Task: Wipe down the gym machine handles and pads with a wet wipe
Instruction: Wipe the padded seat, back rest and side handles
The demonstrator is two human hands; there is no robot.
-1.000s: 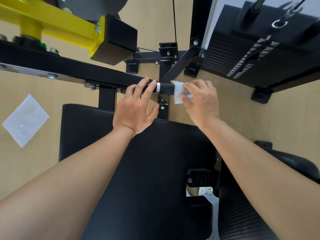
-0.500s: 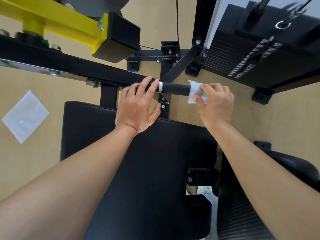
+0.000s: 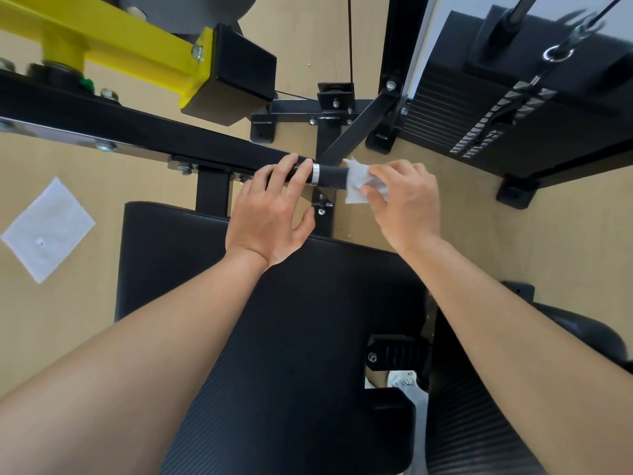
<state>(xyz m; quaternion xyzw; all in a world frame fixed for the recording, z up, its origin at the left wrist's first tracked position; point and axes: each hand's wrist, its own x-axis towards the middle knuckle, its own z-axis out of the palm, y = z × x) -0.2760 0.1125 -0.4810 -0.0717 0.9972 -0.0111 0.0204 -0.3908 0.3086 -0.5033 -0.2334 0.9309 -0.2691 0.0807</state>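
The left hand (image 3: 270,207) is laid over the black handle (image 3: 330,174) of the gym machine. Its fingers are curled across the top of the bar just left of a silver ring (image 3: 315,173), and its thumb is spread out below, apart from the bar. The right hand (image 3: 407,200) is closed on a crumpled white wet wipe (image 3: 359,181), which is pinched between thumb and fingertips and wrapped around the free end of the handle. Only a short stretch of textured grip is left showing between the ring and the wipe.

The handle is carried on a long black frame beam (image 3: 137,128) that runs away to the left. Behind the beam a yellow arm (image 3: 120,39) with a black end block is seen. Under both forearms lies a ribbed black seat pad (image 3: 274,320), and the handle is reached across it. A 2nd ribbed pad (image 3: 479,423) is seen at the lower right. Past the right hand, a diagonal brace (image 3: 359,132) is bolted to an upright, and a weight stack (image 3: 479,125) stands at the upper right. A thin cable (image 3: 350,39) runs down behind the handle. On the tan floor (image 3: 51,303), well to the left, 1 flat white square sheet (image 3: 48,228) is spread out. What it is made of cannot be told.
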